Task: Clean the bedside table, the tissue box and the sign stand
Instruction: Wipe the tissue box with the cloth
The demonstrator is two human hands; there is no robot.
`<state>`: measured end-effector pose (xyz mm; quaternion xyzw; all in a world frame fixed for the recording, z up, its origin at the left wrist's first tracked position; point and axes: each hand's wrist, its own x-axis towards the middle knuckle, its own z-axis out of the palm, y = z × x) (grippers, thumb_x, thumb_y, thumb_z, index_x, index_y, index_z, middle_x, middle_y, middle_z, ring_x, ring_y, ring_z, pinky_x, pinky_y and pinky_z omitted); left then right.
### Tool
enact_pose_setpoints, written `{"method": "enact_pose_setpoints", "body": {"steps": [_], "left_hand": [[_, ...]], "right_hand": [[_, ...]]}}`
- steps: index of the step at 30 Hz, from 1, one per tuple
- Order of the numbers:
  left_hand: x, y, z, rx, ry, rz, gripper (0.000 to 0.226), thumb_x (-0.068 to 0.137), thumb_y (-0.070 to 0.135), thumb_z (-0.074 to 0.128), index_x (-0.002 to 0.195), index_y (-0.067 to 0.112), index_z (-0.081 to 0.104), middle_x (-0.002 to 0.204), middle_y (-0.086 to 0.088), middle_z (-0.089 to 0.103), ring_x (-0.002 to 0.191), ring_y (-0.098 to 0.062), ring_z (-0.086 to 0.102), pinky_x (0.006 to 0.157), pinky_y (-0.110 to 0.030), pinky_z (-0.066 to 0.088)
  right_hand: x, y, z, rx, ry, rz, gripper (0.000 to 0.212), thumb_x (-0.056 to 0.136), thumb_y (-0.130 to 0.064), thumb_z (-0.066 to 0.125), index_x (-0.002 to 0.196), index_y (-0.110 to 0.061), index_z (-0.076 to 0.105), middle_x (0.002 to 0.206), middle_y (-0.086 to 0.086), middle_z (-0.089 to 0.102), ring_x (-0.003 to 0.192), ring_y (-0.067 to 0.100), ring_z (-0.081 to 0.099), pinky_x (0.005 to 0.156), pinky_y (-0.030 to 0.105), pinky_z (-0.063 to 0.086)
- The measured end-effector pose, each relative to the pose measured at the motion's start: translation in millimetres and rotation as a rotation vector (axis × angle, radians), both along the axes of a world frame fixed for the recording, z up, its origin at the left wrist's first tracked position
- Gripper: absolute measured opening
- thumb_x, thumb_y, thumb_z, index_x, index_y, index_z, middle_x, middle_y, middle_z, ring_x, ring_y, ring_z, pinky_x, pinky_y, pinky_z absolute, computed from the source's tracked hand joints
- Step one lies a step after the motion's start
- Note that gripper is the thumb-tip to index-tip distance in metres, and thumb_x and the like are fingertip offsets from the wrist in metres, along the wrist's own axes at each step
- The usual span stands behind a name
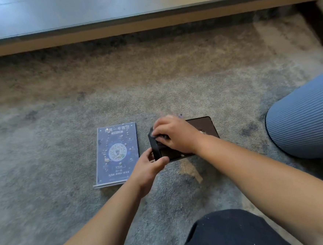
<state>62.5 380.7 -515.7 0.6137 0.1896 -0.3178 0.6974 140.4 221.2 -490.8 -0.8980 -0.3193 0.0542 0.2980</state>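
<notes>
Fingers [158, 136] of the right hand [174, 135] curl down onto a small dark wad, seemingly a cloth [162, 137], pressing it against the near-left part of the tissue box [205, 127]; the cloth is mostly hidden under the hand and blurred, so its make is uncertain. Left hand [148, 168] grips the box's near-left corner, thumb [162, 160] laid along the front edge, other fingers wrapped round the left side. Tissue box: dark brown, flat, rounded corners, lying on the carpet [60, 110] with its broad face up, slightly skewed so the far end points right. A small pale mark on that face just right of the right wrist; can't make out what it is. Sign stand [118, 154] lies flat on the carpet just left of the box, close to the left hand but apart from it: clear acrylic frame, blue printed card with white characters and a round emblem in the middle, base edge toward the camera. Carpet grey-brown, mottled, darker patches. Ribbed blue-grey cylindrical object [302, 120] stands at the right edge, well apart from the box. Wooden ledge [150, 25] with a grey surface above runs across the far side. Dark-clothed knee [231, 232] at bottom centre. Both forearms bare.
</notes>
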Motion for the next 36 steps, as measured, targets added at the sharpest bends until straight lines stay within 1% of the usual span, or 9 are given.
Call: {"method": "enact_pose_setpoints", "body": {"steps": [6,9,15,21,24,28,30,33,36], "left_hand": [[2.5,1.6,0.6,-0.15,0.061,0.039,0.033,0.09,0.007,0.061,0.122,0.013,0.059,0.114,-0.009,0.067,0.112,-0.022,0.061,0.103,-0.039,0.045],[10.3,0.7,1.9,-0.215,0.19,0.159,0.041,0.094,0.028,0.052,0.13,0.008,0.058,0.104,-0.007,0.066,0.099,-0.023,0.063,0.09,-0.035,0.046],[16.3,0.1,0.0,0.039,0.327,-0.012,0.057,0.086,0.073,0.046,0.094,0.022,0.07,0.073,0.004,0.071,0.078,-0.02,0.062,0.089,-0.041,0.048],[22.8,-3.7,-6.2,0.093,0.309,-0.02,0.052,0.085,0.069,0.05,0.094,0.021,0.066,0.077,0.0,0.07,0.063,-0.016,0.063,0.071,-0.03,0.044],[24.4,-0.1,-9.5,0.135,0.299,0.018,0.058,0.082,0.07,0.055,0.095,0.015,0.068,0.07,-0.003,0.069,0.056,-0.018,0.064,0.067,-0.026,0.053],[19.3,-0.7,-19.0,0.206,0.276,0.003,0.06,0.077,0.072,0.056,0.086,0.014,0.065,0.065,-0.003,0.058,0.044,-0.013,0.05,0.069,-0.03,0.048],[17.4,-0.2,-20.1,0.23,0.251,-0.009,0.065,0.07,0.076,0.056,0.087,0.014,0.064,0.07,-0.005,0.055,0.046,-0.015,0.046,0.071,-0.032,0.046],[18.1,2.0,-21.5,0.259,0.204,-0.018,0.083,0.06,0.081,0.057,0.102,0.011,0.068,0.094,-0.01,0.071,0.075,-0.029,0.07,0.086,-0.041,0.056],[17.4,-1.1,-23.4,0.277,0.196,-0.019,0.083,0.063,0.079,0.057,0.11,0.011,0.066,0.105,-0.011,0.072,0.087,-0.029,0.072,0.087,-0.042,0.057]], "right_hand": [[-36.5,-39.7,-5.5,-0.007,0.048,0.037,0.014,0.087,-0.019,0.069,0.101,-0.017,0.074,0.104,0.0,0.067,0.091,0.022,0.059,0.082,0.033,0.049],[-38.8,-28.9,-9.0,0.038,-0.026,-0.009,0.013,0.086,-0.017,0.069,0.097,-0.014,0.073,0.102,0.003,0.068,0.089,0.025,0.06,0.083,0.036,0.05],[-87.4,-19.1,-18.8,0.055,-0.1,0.062,0.016,0.09,-0.02,0.06,0.097,-0.011,0.071,0.104,0.004,0.068,0.089,0.025,0.059,0.084,0.037,0.049],[-63.2,-14.1,-22.3,0.05,-0.076,-0.289,0.014,0.084,-0.019,0.065,0.096,-0.013,0.07,0.101,0.004,0.067,0.087,0.028,0.059,0.08,0.042,0.05],[-93.0,0.7,-21.2,0.068,-0.108,-0.234,0.013,0.084,-0.018,0.062,0.095,-0.014,0.068,0.101,0.002,0.065,0.089,0.027,0.058,0.079,0.042,0.049],[-113.4,-26.0,-31.7,0.033,-0.094,-0.195,0.014,0.087,-0.021,0.063,0.099,-0.019,0.068,0.106,-0.002,0.066,0.094,0.024,0.058,0.08,0.036,0.047],[-108.7,-62.9,-47.0,-0.02,-0.044,-0.383,0.012,0.087,-0.021,0.063,0.097,-0.02,0.068,0.102,-0.003,0.066,0.093,0.024,0.059,0.081,0.036,0.046],[-92.4,-113.1,-59.7,-0.161,0.111,-0.718,0.01,0.09,-0.019,0.061,0.097,-0.016,0.065,0.1,0.001,0.062,0.094,0.029,0.057,0.082,0.036,0.045],[-79.4,-106.5,-52.4,-0.19,0.137,-0.808,0.008,0.091,-0.017,0.06,0.096,-0.012,0.064,0.099,0.005,0.06,0.095,0.029,0.055,0.083,0.038,0.045]]}}
